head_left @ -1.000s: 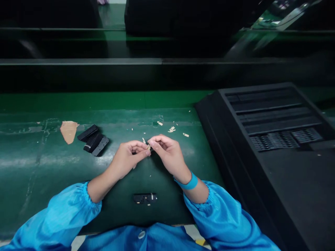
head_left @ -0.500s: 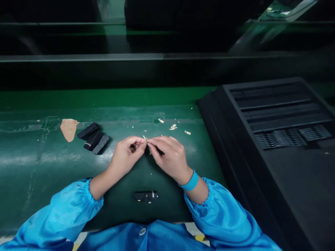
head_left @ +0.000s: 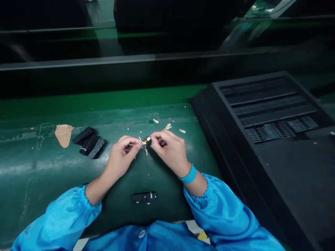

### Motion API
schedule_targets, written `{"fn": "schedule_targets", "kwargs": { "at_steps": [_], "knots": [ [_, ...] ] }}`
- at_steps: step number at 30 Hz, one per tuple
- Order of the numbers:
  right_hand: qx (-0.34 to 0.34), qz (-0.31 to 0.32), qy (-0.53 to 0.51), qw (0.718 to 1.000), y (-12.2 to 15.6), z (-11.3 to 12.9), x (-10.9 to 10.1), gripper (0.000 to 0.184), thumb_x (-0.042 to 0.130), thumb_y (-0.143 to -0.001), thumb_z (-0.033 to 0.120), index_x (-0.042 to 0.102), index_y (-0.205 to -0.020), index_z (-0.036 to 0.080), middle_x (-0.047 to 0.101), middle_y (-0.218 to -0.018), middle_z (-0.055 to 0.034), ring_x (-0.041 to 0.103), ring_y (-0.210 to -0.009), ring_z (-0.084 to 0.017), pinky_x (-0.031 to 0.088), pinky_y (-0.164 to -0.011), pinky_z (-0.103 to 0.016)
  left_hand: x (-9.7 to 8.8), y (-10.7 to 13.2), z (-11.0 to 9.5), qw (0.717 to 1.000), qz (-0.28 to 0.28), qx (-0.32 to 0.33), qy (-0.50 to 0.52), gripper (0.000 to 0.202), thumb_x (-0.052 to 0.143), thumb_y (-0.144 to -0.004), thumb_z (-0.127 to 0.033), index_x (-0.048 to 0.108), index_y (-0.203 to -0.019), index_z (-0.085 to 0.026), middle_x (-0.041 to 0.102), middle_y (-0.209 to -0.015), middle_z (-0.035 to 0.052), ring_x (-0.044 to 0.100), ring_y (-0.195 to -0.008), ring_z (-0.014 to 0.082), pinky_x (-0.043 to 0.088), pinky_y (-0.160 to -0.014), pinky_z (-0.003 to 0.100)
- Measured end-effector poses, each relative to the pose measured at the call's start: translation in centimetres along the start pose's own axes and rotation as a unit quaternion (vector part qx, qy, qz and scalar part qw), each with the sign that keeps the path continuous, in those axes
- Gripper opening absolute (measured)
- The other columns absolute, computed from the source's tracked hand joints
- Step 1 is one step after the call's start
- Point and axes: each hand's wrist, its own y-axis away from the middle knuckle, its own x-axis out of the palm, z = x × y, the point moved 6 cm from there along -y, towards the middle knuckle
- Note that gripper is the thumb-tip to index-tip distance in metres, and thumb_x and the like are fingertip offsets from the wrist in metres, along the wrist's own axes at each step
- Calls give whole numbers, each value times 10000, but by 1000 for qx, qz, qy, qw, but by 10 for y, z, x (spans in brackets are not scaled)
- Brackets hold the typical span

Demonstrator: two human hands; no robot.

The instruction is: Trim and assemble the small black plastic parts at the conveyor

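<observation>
My left hand (head_left: 122, 156) and my right hand (head_left: 170, 151) meet above the green belt (head_left: 39, 167), fingertips pinched together. Between them is a tiny pale strip (head_left: 144, 142), held by both pinches; a small dark part seems tucked under my right fingers, too small to name. A small black part (head_left: 144, 197) with a pale tab lies on the belt near my body, between my forearms. Both arms wear blue sleeves, and a blue band circles my right wrist.
A stack of thin black pieces (head_left: 89, 142) lies left of my hands, beside a tan paper scrap (head_left: 63, 134). Several pale scraps (head_left: 167, 126) are scattered beyond my hands. A large black plastic housing (head_left: 274, 139) with vent slots fills the right side.
My fingertips have drawn slightly apart, and the pale strip now shows between them. The view has shifted a little; the hands stay in the same spot.
</observation>
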Motion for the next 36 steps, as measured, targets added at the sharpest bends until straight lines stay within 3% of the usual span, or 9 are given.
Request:
{"fn": "schedule_targets", "kwargs": {
  "at_steps": [3,6,10,15,18,25,32,36],
  "knots": [
    [8,-23,83,996,-4,-12,-5,165,608,-940,211,719,-818,222,709,-738,-12,629,-632,-151,440,-630,-283,-2,-4,10,991,-21,-66,118,236,786,-809,-376,743,-891,-159,690,-735,18,586,-566,97,505,-523,202],
    [-4,15,116,993,-5,-11,-1,227,618,-979,274,727,-790,212,739,-760,-53,674,-732,-205,469,-724,-337,0,-3,12,976,-38,-94,195,270,836,-768,-361,749,-912,-149,708,-727,23,644,-634,115,528,-537,193],
    [7,47,-115,992,1,7,6,240,512,-1007,210,736,-1090,232,755,-1111,-89,697,-1026,-221,543,-868,-371,8,3,12,964,-52,-102,241,301,873,-729,-366,737,-888,-150,733,-775,28,705,-724,142,576,-579,205],
    [143,68,-324,933,9,11,21,123,650,-931,301,725,-880,218,721,-881,-36,693,-743,-162,564,-671,-292,16,11,13,963,-57,-88,249,292,855,-765,-381,721,-898,-157,753,-786,27,737,-758,155,609,-638,227],
    [167,65,-377,908,12,7,27,160,670,-924,358,724,-887,212,701,-894,-34,687,-741,-156,571,-690,-298,16,14,13,964,-69,-79,245,278,854,-779,-368,718,-891,-152,754,-773,24,740,-748,145,610,-645,217],
    [222,58,-386,893,20,0,34,258,736,-870,416,704,-1034,218,733,-926,-47,676,-783,-168,572,-715,-308,13,12,9,961,-100,-50,251,258,841,-805,-353,697,-886,-155,745,-780,2,704,-674,98,606,-686,210],
    [154,42,-351,923,16,8,25,121,656,-938,303,691,-872,207,672,-890,-42,643,-780,-168,543,-705,-306,18,14,10,967,-79,-50,238,347,887,-734,-360,609,-818,-171,715,-730,-18,709,-702,109,596,-738,226],
    [43,60,-228,971,7,16,11,176,526,-1000,233,608,-845,213,614,-862,-37,603,-817,-178,505,-743,-322,18,12,8,979,-12,-74,191,368,838,-780,-384,662,-1018,-166,751,-870,21,711,-756,130,612,-676,232]
  ]
}}
